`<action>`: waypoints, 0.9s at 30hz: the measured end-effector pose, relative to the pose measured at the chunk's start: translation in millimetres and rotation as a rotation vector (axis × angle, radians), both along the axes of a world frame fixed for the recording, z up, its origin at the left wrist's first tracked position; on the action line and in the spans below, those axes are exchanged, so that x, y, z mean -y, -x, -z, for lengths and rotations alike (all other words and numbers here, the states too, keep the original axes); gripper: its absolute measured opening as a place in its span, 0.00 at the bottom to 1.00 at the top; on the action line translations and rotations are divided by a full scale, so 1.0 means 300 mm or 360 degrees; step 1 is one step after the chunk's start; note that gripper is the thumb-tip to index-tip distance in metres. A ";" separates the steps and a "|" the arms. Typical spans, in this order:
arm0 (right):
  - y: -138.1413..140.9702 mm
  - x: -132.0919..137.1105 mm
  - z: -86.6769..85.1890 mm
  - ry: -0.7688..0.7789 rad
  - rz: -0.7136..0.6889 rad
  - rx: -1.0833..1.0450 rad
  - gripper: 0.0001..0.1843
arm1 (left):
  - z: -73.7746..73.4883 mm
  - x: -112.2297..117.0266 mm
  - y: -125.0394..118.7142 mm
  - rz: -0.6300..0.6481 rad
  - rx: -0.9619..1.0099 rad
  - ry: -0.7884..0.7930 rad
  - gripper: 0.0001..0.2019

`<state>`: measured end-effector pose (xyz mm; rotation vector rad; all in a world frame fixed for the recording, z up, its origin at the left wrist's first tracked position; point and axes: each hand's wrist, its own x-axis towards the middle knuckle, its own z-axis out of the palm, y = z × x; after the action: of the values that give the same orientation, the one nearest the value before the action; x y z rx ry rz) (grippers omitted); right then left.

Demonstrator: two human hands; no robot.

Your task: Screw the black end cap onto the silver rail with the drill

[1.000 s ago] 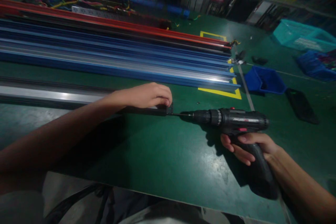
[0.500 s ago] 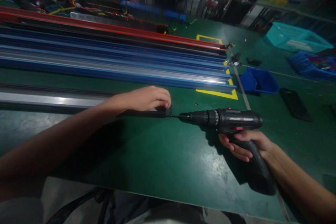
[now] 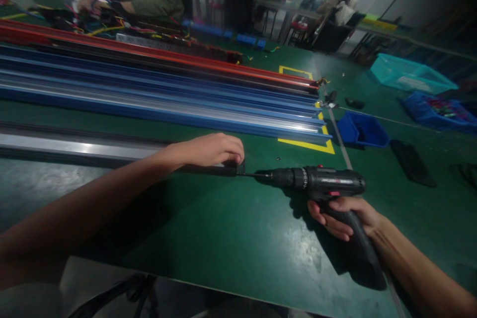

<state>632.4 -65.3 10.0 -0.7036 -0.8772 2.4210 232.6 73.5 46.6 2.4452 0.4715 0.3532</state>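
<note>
a broad, smooth green table (image 3: 223,238) filled the foreground, with long blue metal channels (image 3: 167,104) lying across its far part. slippage was judged the main hazard: a thin, straight metal bit (image 3: 257,175) met the small black end piece (image 3: 241,168) close beside the left hand (image 3: 218,150), and a sideways push could have skidded it into the fingertips. a weak hold could also have let the piece twist. the left hand was curled down, fingertips closed on that piece; firmness could not be determined. the right hand (image 3: 367,212) was wrapped round the handle of a black pistol-shaped power drill (image 3: 331,180) with red buttons. the long, dark-edged bar (image 3: 85,148), glossy silver along its face, lay on the left, apart from the channels.
</note>
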 end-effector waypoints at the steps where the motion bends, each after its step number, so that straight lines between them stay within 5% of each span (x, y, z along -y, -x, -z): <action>1: 0.000 0.000 0.000 0.0003 0.0002 0.0007 0.18 | 0.000 0.001 0.000 0.0001 -0.0003 -0.0001 0.12; 27: -0.005 0.005 -0.010 0.0025 0.0012 -0.0045 0.16 | 0.007 -0.001 -0.001 0.0019 -0.0055 -0.0028 0.12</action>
<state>634.0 -67.0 13.2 -0.6755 -0.8439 2.4277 232.8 73.8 44.4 2.4735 0.4706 0.3117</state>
